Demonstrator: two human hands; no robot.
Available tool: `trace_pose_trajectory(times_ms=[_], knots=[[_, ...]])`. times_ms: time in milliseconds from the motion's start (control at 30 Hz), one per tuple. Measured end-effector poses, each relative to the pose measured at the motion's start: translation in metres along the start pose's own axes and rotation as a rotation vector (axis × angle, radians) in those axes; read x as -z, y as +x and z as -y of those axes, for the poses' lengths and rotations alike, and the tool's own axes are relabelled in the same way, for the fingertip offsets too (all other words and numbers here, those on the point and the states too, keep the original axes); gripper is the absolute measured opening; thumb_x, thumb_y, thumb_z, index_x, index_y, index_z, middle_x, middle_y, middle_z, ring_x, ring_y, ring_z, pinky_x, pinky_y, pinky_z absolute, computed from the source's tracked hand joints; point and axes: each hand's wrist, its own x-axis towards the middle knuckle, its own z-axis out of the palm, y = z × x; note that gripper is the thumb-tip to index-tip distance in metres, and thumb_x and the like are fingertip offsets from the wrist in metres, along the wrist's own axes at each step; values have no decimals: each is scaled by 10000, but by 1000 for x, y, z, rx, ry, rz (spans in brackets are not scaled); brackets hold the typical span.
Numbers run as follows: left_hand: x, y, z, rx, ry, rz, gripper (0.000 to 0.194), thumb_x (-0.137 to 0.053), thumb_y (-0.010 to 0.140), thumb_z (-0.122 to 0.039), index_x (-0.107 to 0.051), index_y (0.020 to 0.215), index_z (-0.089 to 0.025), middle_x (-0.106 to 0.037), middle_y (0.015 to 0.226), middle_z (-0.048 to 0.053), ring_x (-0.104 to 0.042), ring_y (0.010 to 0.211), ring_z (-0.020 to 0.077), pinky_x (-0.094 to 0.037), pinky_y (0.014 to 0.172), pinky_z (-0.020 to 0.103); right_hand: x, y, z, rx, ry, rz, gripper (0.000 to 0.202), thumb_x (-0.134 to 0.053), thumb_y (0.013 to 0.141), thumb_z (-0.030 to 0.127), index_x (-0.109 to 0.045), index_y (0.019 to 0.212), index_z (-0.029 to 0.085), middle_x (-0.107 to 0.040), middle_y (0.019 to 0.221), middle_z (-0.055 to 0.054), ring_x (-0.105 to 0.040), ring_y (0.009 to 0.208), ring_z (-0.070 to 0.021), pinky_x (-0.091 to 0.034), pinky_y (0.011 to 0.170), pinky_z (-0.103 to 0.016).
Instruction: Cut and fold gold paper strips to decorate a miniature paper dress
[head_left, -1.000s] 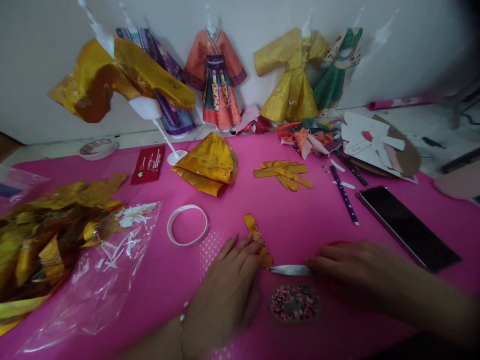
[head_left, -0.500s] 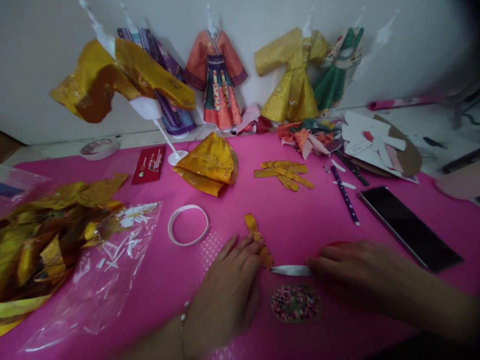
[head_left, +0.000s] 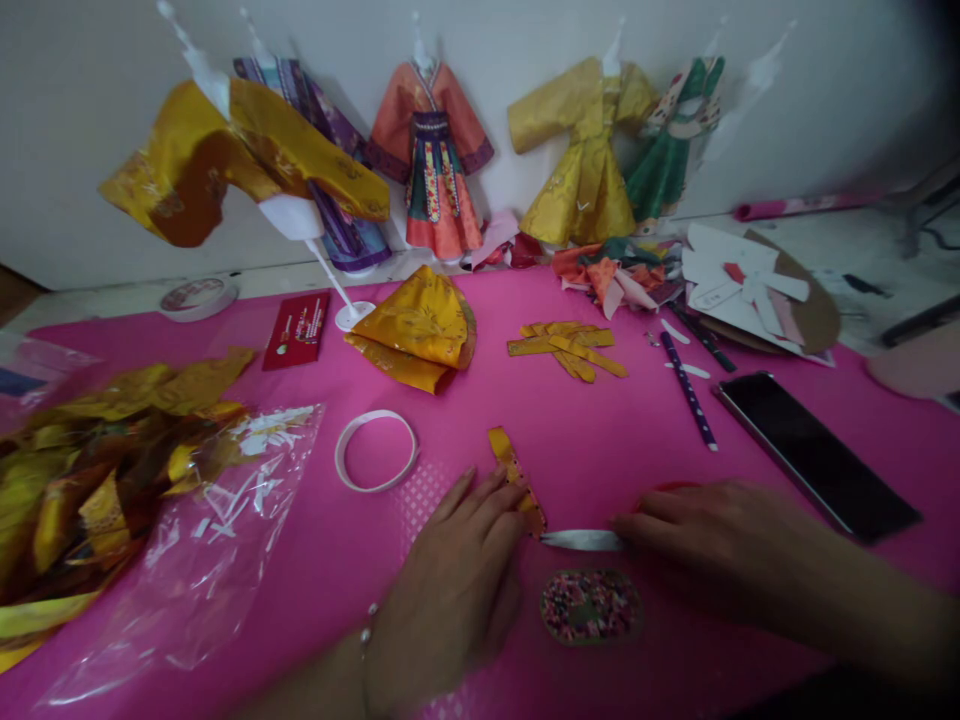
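My left hand (head_left: 454, 580) lies palm down with its fingers stretched out. Its fingertips press on a narrow yellow fabric strip (head_left: 511, 458), dotted with small dark beads along its lower part. My right hand (head_left: 709, 535) is closed around a pair of scissors (head_left: 583, 540); part of a red handle shows behind the fingers. The tips of the silver blades reach the strip's lower end. Just below the blades, an oval tray of mixed pink, red and dark beads (head_left: 591, 606) rests on the pink mat (head_left: 450, 440). My left thumb is mostly hidden.
Yellow strips (head_left: 570, 348) lie farther back, beside a folded yellow skirt (head_left: 420, 325). A white ring of tape (head_left: 376, 452) and a plastic bag of scraps (head_left: 217, 540) are leftward. Rightward are a phone (head_left: 814, 455) and dotted pen (head_left: 688, 390). Small dressed mannequins (head_left: 435, 160) line the wall.
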Motion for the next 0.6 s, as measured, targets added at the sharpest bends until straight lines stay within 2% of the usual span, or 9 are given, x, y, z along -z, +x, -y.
trace_pose_trajectory(times_ms=[233,600], knots=[[1,0,0,24,15,76,426,-488,773,-54,-531,1180,-171,-594,1390,159,-489,1363,341,-358,1118,678,3,0,2,-13,7,11,332,-552,816,10,-559,1019,272,-635,767,36,-601,577,-196,-235,552,-343],[2,0,-1,6,39,46,438,-490,764,-52,-541,1188,-148,-633,1331,173,-537,1313,354,-397,1090,675,8,-2,2,-19,-4,-63,280,-542,821,49,-599,1000,257,-667,757,33,-623,587,-175,-309,540,-332]])
